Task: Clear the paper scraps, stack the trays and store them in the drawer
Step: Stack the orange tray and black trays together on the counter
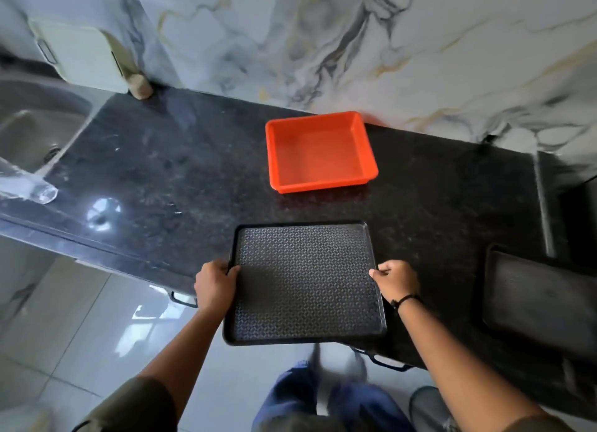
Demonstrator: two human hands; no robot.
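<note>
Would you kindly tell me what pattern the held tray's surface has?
The black tray has a fine repeating diamond-like embossed texture, seen best in the head view.

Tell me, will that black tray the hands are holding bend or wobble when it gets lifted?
Probably not much. The black tray looks like stiff moulded plastic with a raised rim, and it stays flat though part of it hangs past the counter edge. It seems light, since the left hand and right hand pinch only its side edges. Its patterned surface may help things not slide.
</note>
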